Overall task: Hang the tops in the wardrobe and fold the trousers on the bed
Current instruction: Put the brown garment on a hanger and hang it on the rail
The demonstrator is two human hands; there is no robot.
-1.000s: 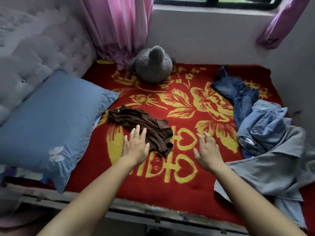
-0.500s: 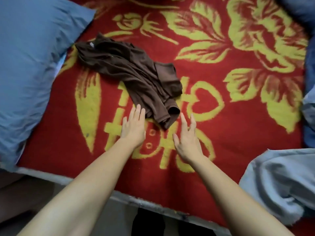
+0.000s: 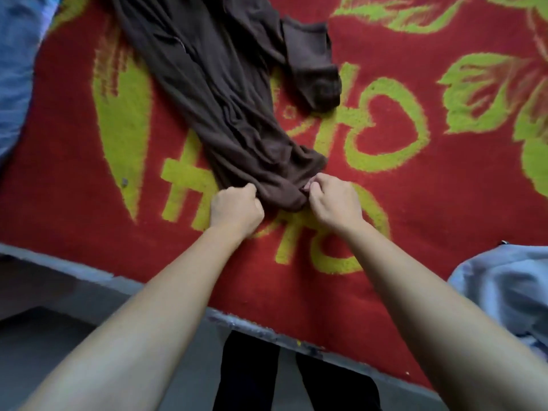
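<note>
At the near edge of the bed (image 3: 89, 280) both bare forearms reach out over the red and yellow blanket (image 3: 415, 203). Half a second ago the two hands hovered flat and open just short of the cloth. Now the left hand (image 3: 235, 207) and the right hand (image 3: 335, 204) have both closed, fingers (image 3: 246, 189) curled tight round the nearest end of the brown garment (image 3: 225, 93), one hand at each side of that bunched end. The view has also dropped closer to the bed.

Beyond the hands the garment lies in a rumpled strip running away to the upper left, with a cuffed end folded off to the right. It cannot be told from here whether it is a top or trousers. The grip probably means that sorting starts with this piece: lifting or spreading it should show which it is, and so whether it gets hung or folded.

A blue pillow (image 3: 14, 69) lies at the far left and pale blue cloth (image 3: 504, 292) at the right, untouched.
</note>
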